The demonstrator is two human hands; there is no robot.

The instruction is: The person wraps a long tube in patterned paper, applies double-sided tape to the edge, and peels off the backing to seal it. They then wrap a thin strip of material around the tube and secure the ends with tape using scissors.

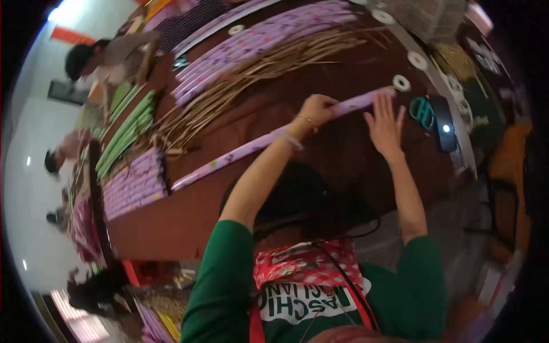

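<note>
A long, thin purple patterned roll lies slantwise across the brown table in front of me. My left hand, with bracelets at the wrist, is closed on the roll right of its middle, fingers curled over it. Flat and with fingers stretched out, my right hand rests against the roll's upper right end. Just beyond that end sits a white tape roll. Scissors with teal handles lie to the right of my right hand, beside a black device with a bright light.
Dry brown stalks spread behind the roll, with a row of purple wrapped rolls beyond. Shorter purple rolls and green sticks lie at the left. A metal strip lines the right edge. A person works across the table.
</note>
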